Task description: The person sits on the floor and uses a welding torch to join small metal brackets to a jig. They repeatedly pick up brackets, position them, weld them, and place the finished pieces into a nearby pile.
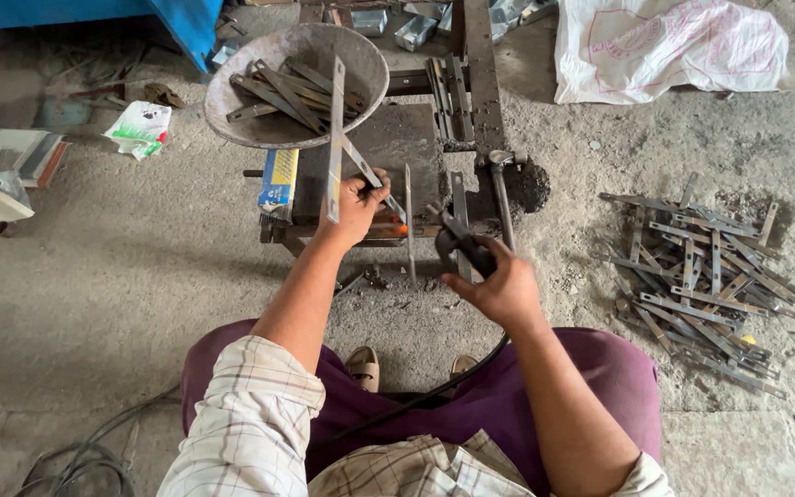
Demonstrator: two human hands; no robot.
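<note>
While the left hand grips a long flat metal strip, the strip's long axis runs nearly straight away from the person, its far end lying over the rim of a metal bowl of similar strips. A second, shorter strip angles out from the same fist. The left forearm extends forward, wrist bent inward. The right hand is closed around a black electrode holder, pointed toward the low metal counter. A pile of finished strips lies on the floor to the right.
</note>
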